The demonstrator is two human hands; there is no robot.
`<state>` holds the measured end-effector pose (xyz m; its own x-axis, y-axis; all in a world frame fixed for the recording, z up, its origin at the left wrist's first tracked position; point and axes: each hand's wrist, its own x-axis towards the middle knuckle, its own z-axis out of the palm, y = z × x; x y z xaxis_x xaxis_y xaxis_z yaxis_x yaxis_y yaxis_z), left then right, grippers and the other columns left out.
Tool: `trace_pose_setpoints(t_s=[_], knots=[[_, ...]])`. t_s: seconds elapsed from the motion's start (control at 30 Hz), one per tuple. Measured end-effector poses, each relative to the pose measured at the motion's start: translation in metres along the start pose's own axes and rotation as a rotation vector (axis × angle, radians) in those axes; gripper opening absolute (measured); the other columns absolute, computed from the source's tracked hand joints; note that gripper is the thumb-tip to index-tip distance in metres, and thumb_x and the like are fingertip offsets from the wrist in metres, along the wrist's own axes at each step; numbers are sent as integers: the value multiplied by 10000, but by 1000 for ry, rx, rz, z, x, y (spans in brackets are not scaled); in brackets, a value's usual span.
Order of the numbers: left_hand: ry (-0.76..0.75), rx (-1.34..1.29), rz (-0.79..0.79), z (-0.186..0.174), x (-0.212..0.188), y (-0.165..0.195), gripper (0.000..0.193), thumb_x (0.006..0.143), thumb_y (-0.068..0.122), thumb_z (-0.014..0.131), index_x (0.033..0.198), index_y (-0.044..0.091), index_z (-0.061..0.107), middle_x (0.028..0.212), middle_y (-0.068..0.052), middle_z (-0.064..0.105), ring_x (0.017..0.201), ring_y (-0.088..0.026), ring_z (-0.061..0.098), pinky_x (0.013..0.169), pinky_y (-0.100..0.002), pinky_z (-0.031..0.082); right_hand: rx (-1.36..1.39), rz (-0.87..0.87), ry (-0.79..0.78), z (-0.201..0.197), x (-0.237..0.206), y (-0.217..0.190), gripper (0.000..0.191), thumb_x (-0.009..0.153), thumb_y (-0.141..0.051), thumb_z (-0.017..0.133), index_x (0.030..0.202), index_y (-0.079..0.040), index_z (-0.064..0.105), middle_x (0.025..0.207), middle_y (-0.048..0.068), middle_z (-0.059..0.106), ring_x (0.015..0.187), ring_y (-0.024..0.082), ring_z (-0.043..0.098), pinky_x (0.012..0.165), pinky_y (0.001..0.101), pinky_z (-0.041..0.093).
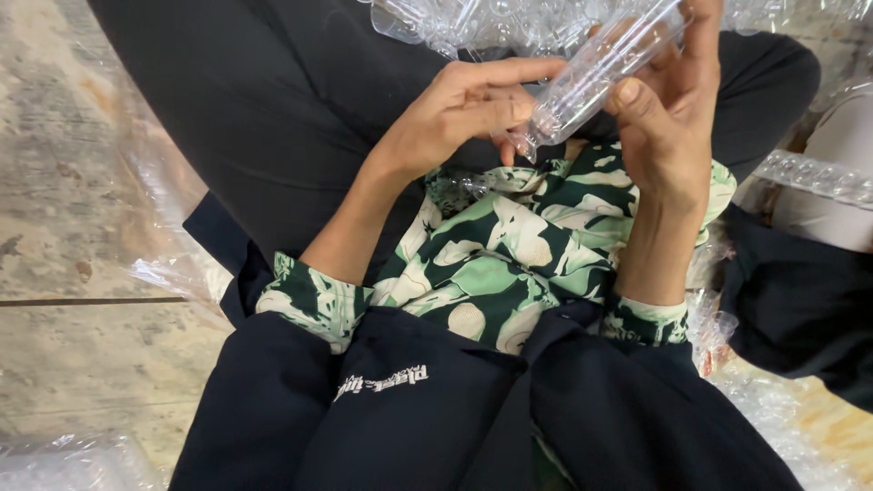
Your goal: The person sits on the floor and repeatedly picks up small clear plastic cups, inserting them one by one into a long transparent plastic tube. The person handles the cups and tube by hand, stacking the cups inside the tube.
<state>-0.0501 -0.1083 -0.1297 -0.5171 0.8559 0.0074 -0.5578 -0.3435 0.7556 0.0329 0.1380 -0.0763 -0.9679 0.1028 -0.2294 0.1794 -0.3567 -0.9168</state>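
Head view: clear plastic tube (596, 73) lies slanted within right hand (668, 127) grip, left hand (464, 114) touching.

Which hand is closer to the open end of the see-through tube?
The left hand. Its fingers touch the clear plastic tube right at the near end, while the right hand grips it farther up, around the middle.

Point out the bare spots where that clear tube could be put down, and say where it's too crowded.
Bare wooden floor lies past the left hand, bordered by the dark trouser leg and a crumpled plastic sheet. Crowded: the lap, under both hands and the clear tube; the top edge, heaped with clear plastic pieces; the side past the right hand.
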Motion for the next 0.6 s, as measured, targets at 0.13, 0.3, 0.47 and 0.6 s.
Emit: trace_pose_setpoints(t_s=[0.13, 0.3, 0.47, 0.6], knots=[[35, 74, -11, 4, 4, 2, 423, 1086, 114, 603, 1480, -31, 551, 977, -106, 729, 834, -144, 707, 739, -279, 611, 66, 14, 41, -4, -4, 0, 909, 937, -107, 828, 1597, -103, 204, 1260, 171, 622, 1085, 261, 698, 859, 310, 606], [63, 64, 3, 6, 6, 3, 283, 1103, 112, 582, 1357, -5, 542, 1013, -110, 726, 877, -157, 723, 755, -283, 604, 94, -5, 91, -6, -6, -1, 856, 959, -45, 803, 1623, -66, 263, 1198, 183, 608, 1061, 284, 662, 757, 294, 530], [81, 22, -39, 5, 6, 2, 311, 1123, 187, 520, 1359, -2, 591, 1098, -143, 747, 889, -166, 745, 754, -273, 624, 61, -90, 47, -8, -8, -2, 804, 925, -17, 815, 1535, -74, 294, 1326, 142, 612, 1214, 293, 690, 1091, 411, 581], [102, 77, -33, 4, 6, -1, 360, 1127, 254, 509, 1367, 2, 602, 1092, -145, 740, 942, -173, 743, 809, -303, 639, 35, -120, 42, -10, -9, -1, 829, 933, 34, 827, 1566, -80, 305, 1304, 123, 591, 1212, 276, 639, 1162, 434, 518]])
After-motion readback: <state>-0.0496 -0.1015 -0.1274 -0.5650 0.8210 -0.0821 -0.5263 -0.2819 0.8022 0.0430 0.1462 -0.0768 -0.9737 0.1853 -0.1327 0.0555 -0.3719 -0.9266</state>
